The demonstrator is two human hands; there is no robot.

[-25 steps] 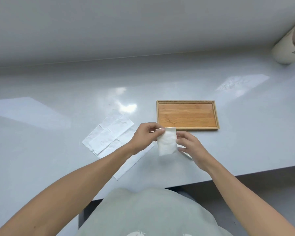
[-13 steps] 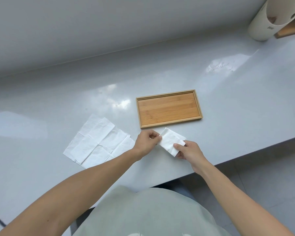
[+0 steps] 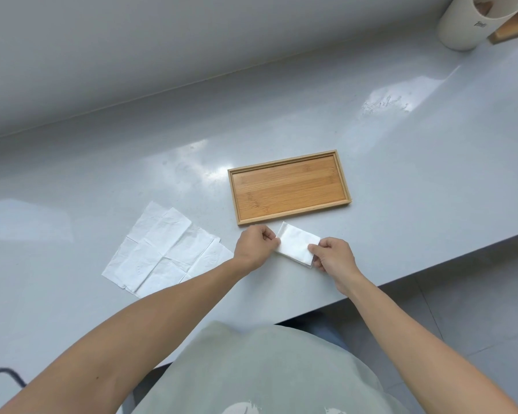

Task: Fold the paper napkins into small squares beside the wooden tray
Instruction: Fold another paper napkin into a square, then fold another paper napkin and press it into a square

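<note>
My left hand (image 3: 256,245) and right hand (image 3: 332,254) pinch opposite ends of a small folded white paper napkin (image 3: 296,244), just before the rectangular wooden tray (image 3: 288,186); unfolded white napkins (image 3: 165,251) lie leftward.

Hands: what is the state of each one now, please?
Left hand: fingers closed on the folded napkin.
Right hand: fingers closed on the same napkin.

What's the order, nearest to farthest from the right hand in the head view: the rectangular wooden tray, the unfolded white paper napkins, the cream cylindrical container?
1. Rectangular wooden tray, just beyond the right hand.
2. Unfolded white paper napkins, past the left hand.
3. Cream cylindrical container, far right corner.
</note>
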